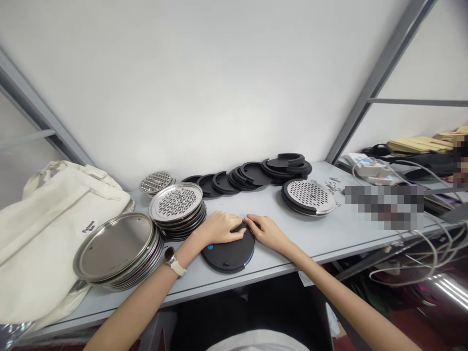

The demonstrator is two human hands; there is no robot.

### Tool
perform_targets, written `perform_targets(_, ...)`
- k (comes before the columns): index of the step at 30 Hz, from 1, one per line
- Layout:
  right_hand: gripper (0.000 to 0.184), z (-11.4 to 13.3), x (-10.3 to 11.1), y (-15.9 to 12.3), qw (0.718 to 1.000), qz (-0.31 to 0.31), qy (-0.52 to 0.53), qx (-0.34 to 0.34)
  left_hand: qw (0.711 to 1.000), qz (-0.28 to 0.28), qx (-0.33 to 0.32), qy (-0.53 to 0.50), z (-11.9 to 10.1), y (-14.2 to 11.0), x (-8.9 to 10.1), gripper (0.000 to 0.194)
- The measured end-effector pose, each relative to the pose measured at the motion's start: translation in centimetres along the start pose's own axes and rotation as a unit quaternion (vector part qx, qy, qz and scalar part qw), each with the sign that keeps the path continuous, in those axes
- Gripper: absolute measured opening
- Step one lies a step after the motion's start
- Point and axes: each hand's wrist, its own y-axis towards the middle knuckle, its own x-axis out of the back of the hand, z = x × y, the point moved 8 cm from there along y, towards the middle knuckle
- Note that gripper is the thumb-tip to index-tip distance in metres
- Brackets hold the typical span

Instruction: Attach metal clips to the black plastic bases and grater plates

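A black round disc [227,257] with a blue dot lies on the table in front of me, a thin blue line along its right rim. My left hand [224,227] is closed over its far part, thumb stretched across the top. Pinched at the far right rim is my right hand [266,232], its fingertips near the left hand's; whether a small part is between them is hidden. Just left of the disc stands a stack of round grater plates [176,202]. Nearer the left edge is a stack of round metal plates [116,246].
Black rims and discs [252,174] lie along the wall. A perforated round plate [310,195] sits in a black rim at right, near small metal pieces [332,185]. Another grater plate [156,183] is behind. A cream bag [54,234] lies left; white cables [435,243] hang right.
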Motion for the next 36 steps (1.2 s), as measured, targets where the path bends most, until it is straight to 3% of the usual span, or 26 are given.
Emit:
perform_targets(17, 0.033, 0.20, -0.15, -0.26, 1.000, 0.007, 0.002, 0.014, 0.998, -0.004, 0.005, -0.057, 0.12, -0.09, 0.40, 0.027)
perform_targets(36, 0.031, 0.73, -0.04, -0.71, 0.999, -0.008, -0.014, 0.033, 1.000, 0.002, -0.015, -0.025, -0.35, -0.27, 0.49, 0.023)
